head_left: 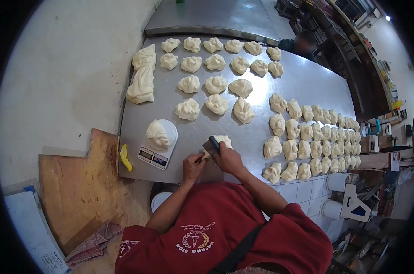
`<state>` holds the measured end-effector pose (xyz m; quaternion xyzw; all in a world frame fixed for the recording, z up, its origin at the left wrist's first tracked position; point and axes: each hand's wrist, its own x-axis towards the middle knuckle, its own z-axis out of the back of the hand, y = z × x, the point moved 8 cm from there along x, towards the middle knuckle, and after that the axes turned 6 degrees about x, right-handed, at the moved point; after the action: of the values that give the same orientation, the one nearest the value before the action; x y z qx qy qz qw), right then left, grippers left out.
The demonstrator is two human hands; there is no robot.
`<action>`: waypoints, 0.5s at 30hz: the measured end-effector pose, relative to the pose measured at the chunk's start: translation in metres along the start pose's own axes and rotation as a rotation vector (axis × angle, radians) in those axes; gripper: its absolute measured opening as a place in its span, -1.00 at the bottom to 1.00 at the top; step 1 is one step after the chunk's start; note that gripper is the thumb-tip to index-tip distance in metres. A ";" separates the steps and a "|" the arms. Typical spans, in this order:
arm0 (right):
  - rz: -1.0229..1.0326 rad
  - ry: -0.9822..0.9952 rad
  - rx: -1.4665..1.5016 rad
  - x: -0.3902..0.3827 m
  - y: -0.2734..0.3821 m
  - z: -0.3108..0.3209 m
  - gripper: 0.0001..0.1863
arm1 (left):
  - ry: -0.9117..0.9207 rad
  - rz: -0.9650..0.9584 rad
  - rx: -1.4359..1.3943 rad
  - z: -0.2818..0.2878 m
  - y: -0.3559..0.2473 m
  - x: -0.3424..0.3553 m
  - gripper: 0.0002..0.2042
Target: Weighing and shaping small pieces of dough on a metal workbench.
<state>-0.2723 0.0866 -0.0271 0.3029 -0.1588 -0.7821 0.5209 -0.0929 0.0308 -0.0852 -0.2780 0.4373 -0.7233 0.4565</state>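
Note:
My right hand (pixel 228 160) is closed on the dark handle of a metal dough scraper (pixel 211 147), held over a piece of pale dough (pixel 223 139) on the steel table (pixel 193 134). My left hand (pixel 193 166) is at the dough's near left, fingers curled round something too small to make out. Left of it, a dough lump (pixel 157 133) rests on a white digital scale (pixel 152 160). Many lumps (pixel 216 105) lie in rows across the back and right of the table. A long dough mass (pixel 141 75) lies at the back left.
A yellow item (pixel 125 157) lies at the table's left edge beside the wall (pixel 47 91). Another steel surface (pixel 202 18) stands behind. A person (pixel 298 50) is beyond the far right edge. White buckets (pixel 332 205) and cluttered shelving (pixel 366 73) are at the right.

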 end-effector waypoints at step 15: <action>0.064 -0.145 0.069 0.019 0.003 -0.037 -0.58 | -0.097 -0.102 0.144 0.025 -0.024 0.002 -0.81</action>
<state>-0.2518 0.0705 -0.0599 0.2582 -0.2325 -0.7788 0.5222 -0.0845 0.0242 -0.0523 -0.3010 0.3469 -0.7608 0.4585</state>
